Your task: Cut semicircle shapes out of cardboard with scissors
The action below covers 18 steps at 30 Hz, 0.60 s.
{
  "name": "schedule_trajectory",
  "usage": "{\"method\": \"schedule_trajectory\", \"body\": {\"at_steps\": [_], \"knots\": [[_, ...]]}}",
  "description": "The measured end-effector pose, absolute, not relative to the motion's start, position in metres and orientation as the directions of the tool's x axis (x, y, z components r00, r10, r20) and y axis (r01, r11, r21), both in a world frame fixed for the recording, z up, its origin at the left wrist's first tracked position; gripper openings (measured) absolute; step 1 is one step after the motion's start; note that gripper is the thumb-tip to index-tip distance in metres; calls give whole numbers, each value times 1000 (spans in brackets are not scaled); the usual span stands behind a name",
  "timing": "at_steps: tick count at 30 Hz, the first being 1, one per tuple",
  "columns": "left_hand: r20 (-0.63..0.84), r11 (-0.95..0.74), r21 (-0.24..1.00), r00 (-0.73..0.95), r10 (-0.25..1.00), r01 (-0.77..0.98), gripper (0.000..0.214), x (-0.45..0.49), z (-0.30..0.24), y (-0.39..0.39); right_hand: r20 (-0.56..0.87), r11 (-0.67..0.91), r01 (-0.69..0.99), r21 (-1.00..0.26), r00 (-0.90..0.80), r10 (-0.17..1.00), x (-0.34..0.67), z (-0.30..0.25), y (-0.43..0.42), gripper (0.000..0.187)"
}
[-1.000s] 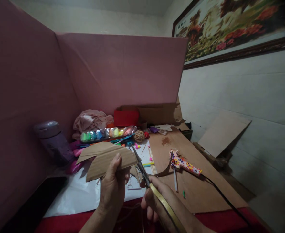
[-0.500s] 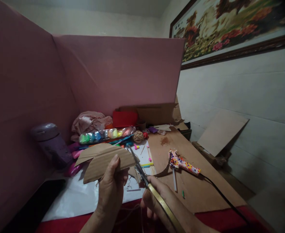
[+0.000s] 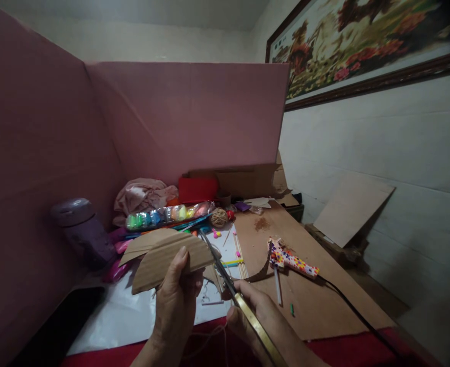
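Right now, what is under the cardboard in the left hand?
Below the held cardboard, white paper and a second cardboard piece show; the spot directly beneath is hidden.
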<state>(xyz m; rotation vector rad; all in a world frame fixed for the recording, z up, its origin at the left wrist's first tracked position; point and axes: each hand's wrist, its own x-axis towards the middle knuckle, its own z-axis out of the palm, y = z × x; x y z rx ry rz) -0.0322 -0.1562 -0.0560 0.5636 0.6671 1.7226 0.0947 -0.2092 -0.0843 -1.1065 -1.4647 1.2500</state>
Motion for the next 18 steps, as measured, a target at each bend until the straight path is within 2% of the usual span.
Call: {"method": "schedule_trajectory", "body": {"at_steps": [4, 10, 18], "knots": [[31, -193, 683, -236, 971, -705, 20, -31, -55, -156, 90, 113, 109, -988, -202, 975, 97, -80, -211, 56], [41, -200, 679, -235, 971, -707, 20, -31, -54, -158, 69, 91, 109, -990, -190, 979, 96, -76, -215, 67], [62, -188, 685, -200, 978, -704, 13, -32, -58, -155, 67, 79, 58, -995, -181, 981, 98, -76, -216, 59]]}}
